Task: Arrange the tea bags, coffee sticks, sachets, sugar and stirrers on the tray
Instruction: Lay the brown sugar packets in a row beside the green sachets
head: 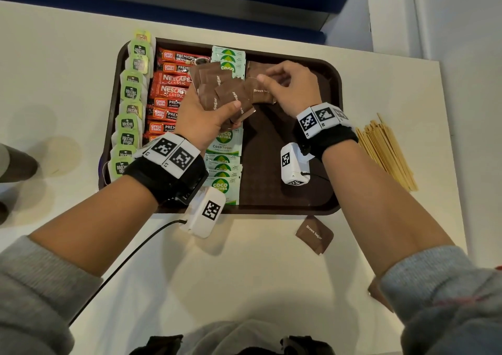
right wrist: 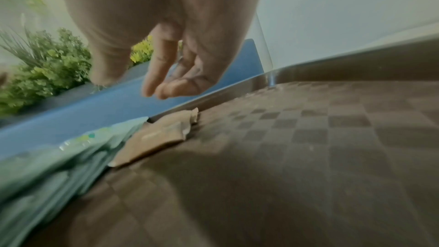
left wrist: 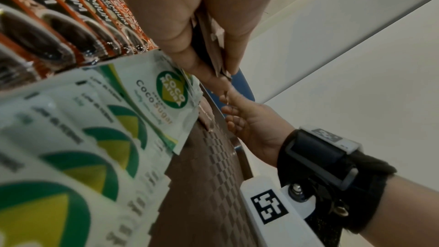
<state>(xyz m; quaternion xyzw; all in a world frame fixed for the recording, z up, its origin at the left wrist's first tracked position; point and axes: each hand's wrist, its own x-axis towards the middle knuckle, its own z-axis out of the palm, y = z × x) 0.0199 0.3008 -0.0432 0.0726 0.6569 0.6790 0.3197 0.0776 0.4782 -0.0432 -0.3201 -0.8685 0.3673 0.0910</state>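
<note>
My left hand [head: 231, 107] grips a fanned bunch of brown sugar sachets [head: 217, 83] above the middle of the brown tray [head: 336, 83]; their edges show between thumb and fingers [left wrist: 211, 44]. My right hand [head: 271, 80] hovers just right of the fan with loosely curled fingers [right wrist: 161, 82], thumb apart and nothing between them. A few brown sachets [right wrist: 161, 134] lie on the tray under it. Rows of green tea bags [head: 130, 110], red coffee sticks [head: 168, 88] and coco sugar sachets [head: 224, 140] fill the tray's left half.
Wooden stirrers [head: 385, 148] lie in a pile on the table right of the tray. One brown sugar sachet [head: 314, 235] sits on the table in front of the tray's near rim. The tray's right half [head: 271, 191] is bare. A dark object [head: 16, 161] stands at the far left.
</note>
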